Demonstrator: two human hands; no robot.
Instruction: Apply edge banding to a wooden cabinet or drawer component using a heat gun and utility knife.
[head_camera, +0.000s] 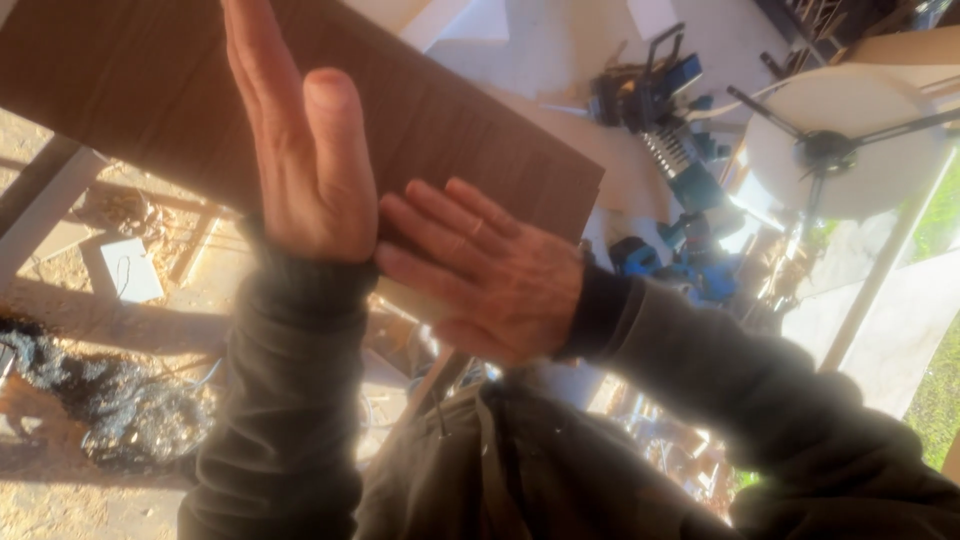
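Both hands are pressing flat on the dark brown board, fingers straight and not gripping. The left hand is lying open with its edge on the board; the right hand is resting palm-down just right of it, touching. The board is running far-left to centre. Looks like steadying or positioning. Any shift calls for an edge grip. Blue power tools are sitting far right.

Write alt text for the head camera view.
Two bare hands in dark sleeves press flat against a dark brown board: the left hand upright, the right hand laid across beside it. Blue tools and a white round disc lie beyond in bright sunlight.
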